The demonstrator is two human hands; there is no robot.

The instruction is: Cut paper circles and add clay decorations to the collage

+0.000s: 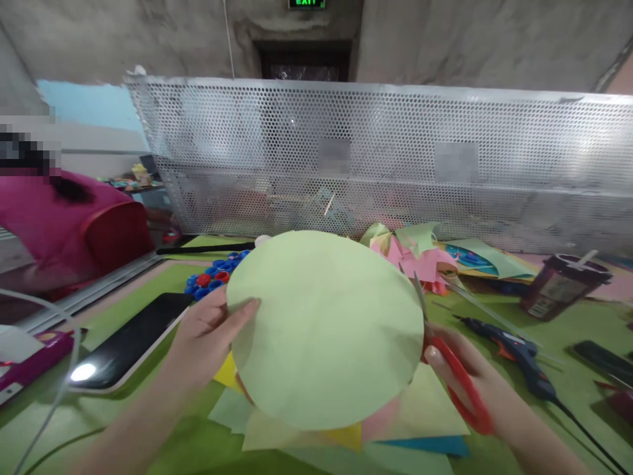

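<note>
A large pale green paper circle (324,330) is held up over the table in front of me. My left hand (208,340) pinches its left edge, thumb on top. My right hand (467,369) is closed round the red handles of a pair of scissors (452,369), whose blades (420,297) point up along the circle's right edge. Under the circle lie several loose coloured paper sheets (425,412), yellow, pink, blue and green.
A phone (128,343) with a lit lamp lies at the left beside blue and red bottle caps (212,277). A glue gun (519,353) and a dark cup (558,287) sit at the right. A perforated metal screen (395,158) closes the back. A person in pink (54,218) sits at far left.
</note>
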